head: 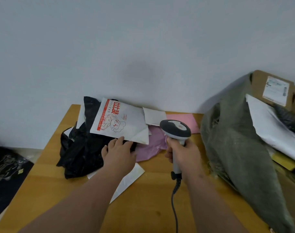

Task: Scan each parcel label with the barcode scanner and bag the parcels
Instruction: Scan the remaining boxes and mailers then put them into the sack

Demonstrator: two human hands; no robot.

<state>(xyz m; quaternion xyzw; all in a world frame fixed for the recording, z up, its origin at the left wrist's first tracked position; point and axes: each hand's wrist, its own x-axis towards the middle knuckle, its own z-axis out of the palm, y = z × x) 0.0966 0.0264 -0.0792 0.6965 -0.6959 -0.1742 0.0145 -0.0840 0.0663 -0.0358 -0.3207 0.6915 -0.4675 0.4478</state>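
The wooden table [143,207] carries everything and serves as the landmark here. At the table's right edge slumps the big olive woven sack [240,148], its mouth open; inside show a cardboard box [271,89] with a label, a white mailer [274,125] and a dark one, so some parcels look already bagged. Toward the table's back edge, near the wall, lies the unbagged heap: a crumpled black poly bag [79,148] on the left of the table, a white mailer with red print [124,121] resting on top of it, a pink poly parcel [151,145] at the middle of the table, a flat pink envelope [185,121] behind it and a small white packet [153,116] by the wall. A thin white packet [131,177] lies nearer the table's front, partly under the left forearm.

The barcode scanner [176,130] stands over the table's middle, head above the pink parcel; the right hand [183,155] is wrapped firmly round its handle, and its cord trails toward the table's front edge. The left hand [118,153] has straight fingers reaching onto the lower edge of the printed mailer and the black bag; whether it pinches anything I cannot tell.

By my judgement, the task is partway: several parcels remain to scan and bag.
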